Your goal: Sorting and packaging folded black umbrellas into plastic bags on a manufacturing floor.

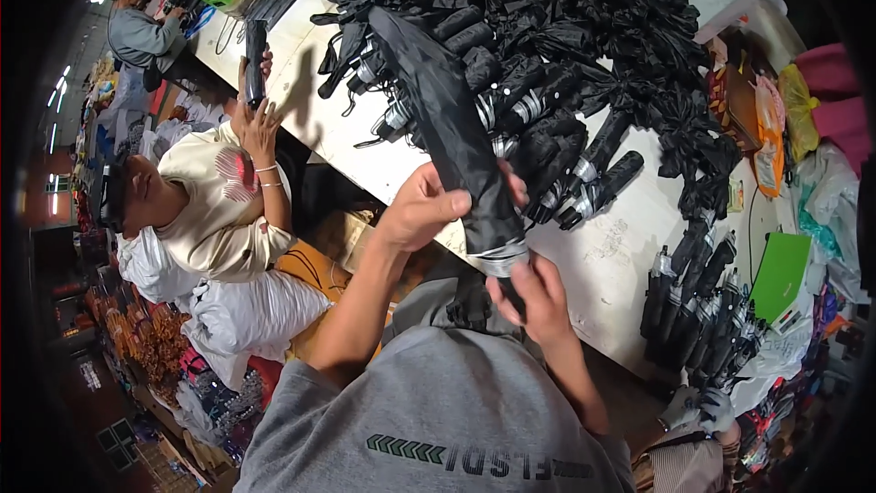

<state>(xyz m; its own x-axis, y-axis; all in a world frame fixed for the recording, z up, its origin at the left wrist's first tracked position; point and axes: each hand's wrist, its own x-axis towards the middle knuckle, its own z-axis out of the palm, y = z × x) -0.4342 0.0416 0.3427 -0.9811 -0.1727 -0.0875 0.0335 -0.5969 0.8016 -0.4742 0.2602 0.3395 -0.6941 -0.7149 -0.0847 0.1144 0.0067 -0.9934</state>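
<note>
A folded black compact umbrella [447, 110] slants up and away in front of my chest, its far end over the table. Around its lower middle my left hand [424, 208] is closed, thumb on the fabric and fingertips showing on the far side. My right hand [538, 297] grips the near end, just below a silvery band [501, 258]; part of that end is hidden by the fingers. Just beyond, more folded black umbrellas [593, 178] with silvery parts lie on the white table [584, 265].
Black fabric covers [584, 9] are heaped across the far table. Bundled umbrellas [693, 301] and a green-sided box [781, 278] stand at right. On the left, a seated co-worker [214, 183] holds another umbrella; another person [141, 32] is farther back. Gloved hands [698, 409] show at lower right.
</note>
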